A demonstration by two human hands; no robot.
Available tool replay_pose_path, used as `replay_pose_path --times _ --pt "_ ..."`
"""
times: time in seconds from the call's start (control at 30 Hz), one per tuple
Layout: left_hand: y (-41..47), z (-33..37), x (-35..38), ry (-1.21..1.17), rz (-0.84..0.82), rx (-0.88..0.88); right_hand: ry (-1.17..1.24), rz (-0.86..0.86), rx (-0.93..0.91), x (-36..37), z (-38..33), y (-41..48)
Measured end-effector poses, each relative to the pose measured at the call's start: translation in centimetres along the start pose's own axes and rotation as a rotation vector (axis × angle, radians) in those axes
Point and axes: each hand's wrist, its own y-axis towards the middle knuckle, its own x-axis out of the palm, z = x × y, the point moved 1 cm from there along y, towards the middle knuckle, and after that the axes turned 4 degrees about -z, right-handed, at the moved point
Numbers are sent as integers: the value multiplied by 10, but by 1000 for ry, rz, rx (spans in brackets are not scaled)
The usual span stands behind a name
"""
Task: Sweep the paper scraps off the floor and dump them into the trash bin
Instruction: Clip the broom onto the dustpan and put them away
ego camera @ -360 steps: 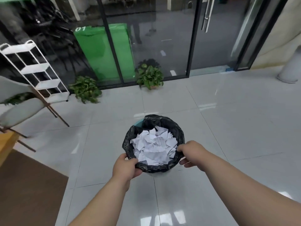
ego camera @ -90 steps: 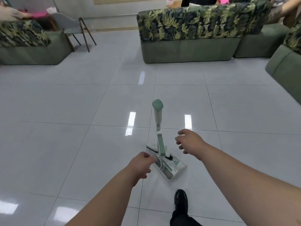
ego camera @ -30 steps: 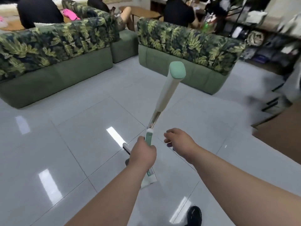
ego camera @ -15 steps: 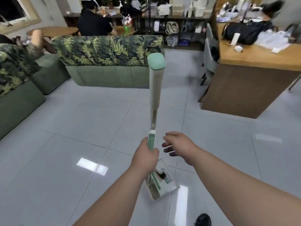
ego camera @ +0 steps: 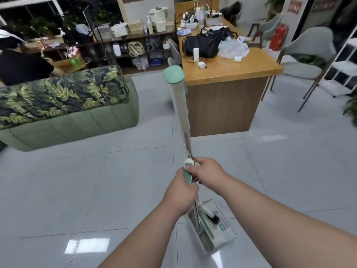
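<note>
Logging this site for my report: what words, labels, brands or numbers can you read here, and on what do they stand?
No text here is legible.
Red sign on the white wall, top right: white marks, too blurred to read.
Green sticker on the dustpan: too small to read.
Fire extinguisher: label not readable.
Broom handle: no print visible.

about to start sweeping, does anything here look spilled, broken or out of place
Nothing stands out. The mint-green and white long-handled broom stands in its pale plastic dustpan, held by the left hand and right hand. The glossy grey tiled floor in view shows no spill or scraps.
</note>
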Motion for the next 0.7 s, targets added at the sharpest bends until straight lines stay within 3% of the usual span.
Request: replay_pose_path --times 0.33,0.7 --pt "101 64 45 34 -288 49 321 237 175 -97 14 61" --pt "252 125 75 -101 -722 66 445 583 321 -191 -5 142"
